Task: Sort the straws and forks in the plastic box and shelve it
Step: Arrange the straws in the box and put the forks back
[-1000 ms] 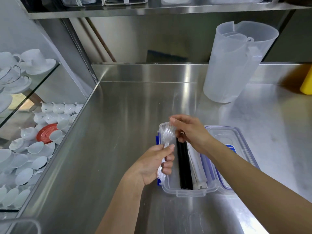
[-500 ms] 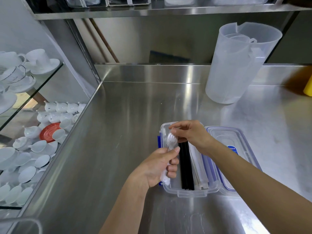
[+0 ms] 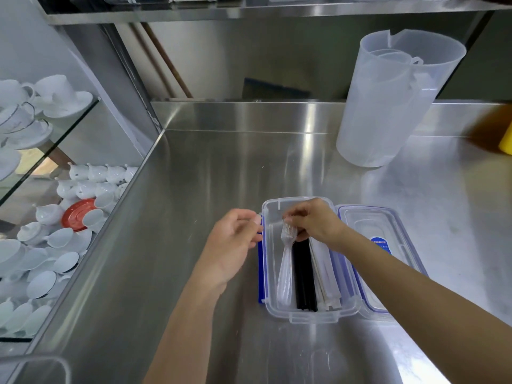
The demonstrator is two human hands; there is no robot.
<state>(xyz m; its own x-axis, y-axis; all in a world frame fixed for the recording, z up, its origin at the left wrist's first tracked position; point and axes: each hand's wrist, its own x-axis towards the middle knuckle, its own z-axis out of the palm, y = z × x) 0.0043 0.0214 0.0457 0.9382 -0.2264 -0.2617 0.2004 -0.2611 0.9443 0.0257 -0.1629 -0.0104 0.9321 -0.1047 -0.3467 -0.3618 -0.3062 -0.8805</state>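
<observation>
A clear plastic box [image 3: 313,317] with blue clips stands on the steel counter. Inside it, clear plastic forks [image 3: 285,270] lie along the left side, black straws [image 3: 303,278] in the middle and white wrapped straws [image 3: 324,275] on the right. My right hand [image 3: 315,221] reaches over the box's far end, its fingertips pinching the forks' tines. My left hand [image 3: 232,242] hovers just left of the box with fingers loosely curled and holds nothing. The box's lid [image 3: 385,261] lies upturned against the box's right side.
A large translucent jug [image 3: 393,98] stands at the back right, with a yellow object [image 3: 505,139] at the far right edge. A steel shelf [image 3: 249,9] runs overhead. Left of the counter, glass shelves hold white cups and saucers [image 3: 55,217].
My left hand let go of the forks and moved off to the left of the box. The forks now lie inside the box, with my right hand at their tines.
</observation>
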